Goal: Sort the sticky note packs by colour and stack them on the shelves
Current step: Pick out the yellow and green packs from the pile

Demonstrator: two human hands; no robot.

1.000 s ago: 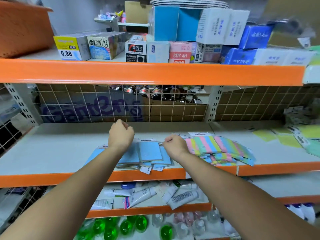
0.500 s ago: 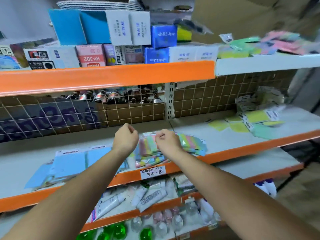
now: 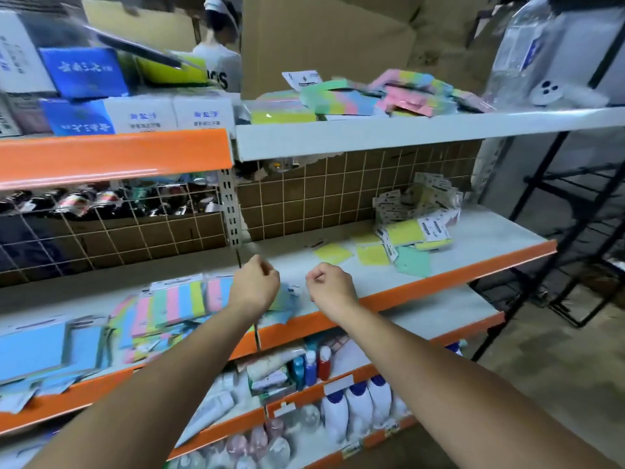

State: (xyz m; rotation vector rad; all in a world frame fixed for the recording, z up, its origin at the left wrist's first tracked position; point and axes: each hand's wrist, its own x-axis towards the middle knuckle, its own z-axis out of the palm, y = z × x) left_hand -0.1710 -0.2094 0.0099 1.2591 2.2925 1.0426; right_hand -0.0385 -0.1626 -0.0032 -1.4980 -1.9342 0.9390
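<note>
1. Above the middle shelf (image 3: 473, 265), both hands hover with fingers curled into loose fists: the left hand (image 3: 255, 286) sits over the right edge of the multicolour striped packs (image 3: 176, 304), the right hand (image 3: 331, 287) just beside it over bare shelf. Neither visibly holds a pack; something small and pale shows between them, too blurred to name.

2. Sticky note packs lie in several groups. Plain blue packs (image 3: 40, 350) sit at the far left of the middle shelf, striped ones next to them, and yellow and green packs (image 3: 406, 245) near the right end, with a heap of carded packs behind. More pastel packs (image 3: 372, 96) are piled on the upper white shelf (image 3: 372, 137).

3. By the look of them, the packs are light, flat and fairly stiff as blocks, but the clear wrappers are likely slippery, and a loose pile would probably slide. A pinch across the two flat faces near the middle, or at the card header, seems the safest hold.

4. Compared with half a second ago, the view has swung further right: the blue packs have slid toward the left edge, and the yellow-green group and the upper pastel pile now sit nearer the centre. The hands have drawn slightly apart and lie further right along the shelf, still closed as before.
</note>
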